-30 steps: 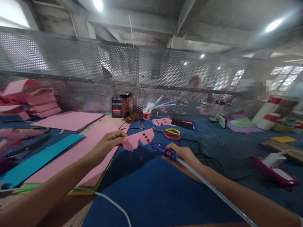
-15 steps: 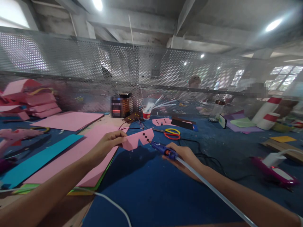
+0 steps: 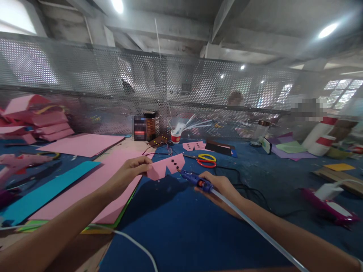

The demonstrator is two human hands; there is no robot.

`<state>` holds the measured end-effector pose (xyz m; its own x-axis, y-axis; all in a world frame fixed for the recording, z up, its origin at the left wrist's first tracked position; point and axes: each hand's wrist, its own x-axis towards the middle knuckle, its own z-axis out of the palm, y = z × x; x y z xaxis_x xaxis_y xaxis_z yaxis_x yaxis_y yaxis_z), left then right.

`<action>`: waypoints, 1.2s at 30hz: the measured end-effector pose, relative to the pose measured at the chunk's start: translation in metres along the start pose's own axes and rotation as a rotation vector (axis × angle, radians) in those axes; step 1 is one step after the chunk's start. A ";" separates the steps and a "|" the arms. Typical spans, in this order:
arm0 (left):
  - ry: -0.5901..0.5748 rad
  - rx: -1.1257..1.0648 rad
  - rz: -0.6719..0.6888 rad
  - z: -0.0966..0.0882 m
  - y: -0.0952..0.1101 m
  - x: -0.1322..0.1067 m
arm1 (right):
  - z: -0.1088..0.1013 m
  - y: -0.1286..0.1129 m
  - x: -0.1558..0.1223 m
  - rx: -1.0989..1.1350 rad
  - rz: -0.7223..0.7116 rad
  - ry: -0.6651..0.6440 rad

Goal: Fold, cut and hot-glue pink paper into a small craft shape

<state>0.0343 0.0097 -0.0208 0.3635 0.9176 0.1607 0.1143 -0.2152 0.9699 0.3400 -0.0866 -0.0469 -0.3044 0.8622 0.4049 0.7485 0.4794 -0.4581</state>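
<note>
Between the fingers and thumb of my left hand (image 3: 138, 167) is the left end of a pink paper cutout (image 3: 159, 170). It has a V-shaped notch in its lower edge and small black diamonds on its right half. My right hand (image 3: 218, 185) is wrapped round a blue hot glue gun (image 3: 195, 179), with a long clear glue stick (image 3: 249, 222) running out of its back. The gun's nozzle is at the cutout's lower right edge, near the lowest diamond; whether it touches I cannot tell. Scissors (image 3: 206, 160) with red and yellow handles lie just behind.
Pink sheets (image 3: 113, 189) and a teal strip (image 3: 53, 189) lie on the left, beside a pink glue gun (image 3: 25, 162). A similar pink cutout (image 3: 193, 146) and a paper cup (image 3: 176, 136) of glue sticks are at the back. A magenta power strip (image 3: 329, 207) sits at right; cables cross the table.
Almost nothing differs. Both hands, the pink cutout and the glue gun keep nearly the same place; the people behind the mesh have shifted slightly.
</note>
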 end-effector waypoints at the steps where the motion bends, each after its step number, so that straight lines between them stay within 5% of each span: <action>1: -0.002 0.002 0.001 0.000 0.000 0.000 | 0.000 0.000 0.000 0.001 -0.001 -0.005; 36: -0.033 0.021 -0.005 0.002 0.007 -0.005 | 0.002 -0.002 0.000 -0.022 -0.008 0.011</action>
<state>0.0352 0.0032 -0.0153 0.3932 0.9073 0.1491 0.1356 -0.2176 0.9666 0.3375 -0.0873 -0.0480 -0.3040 0.8565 0.4170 0.7589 0.4823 -0.4375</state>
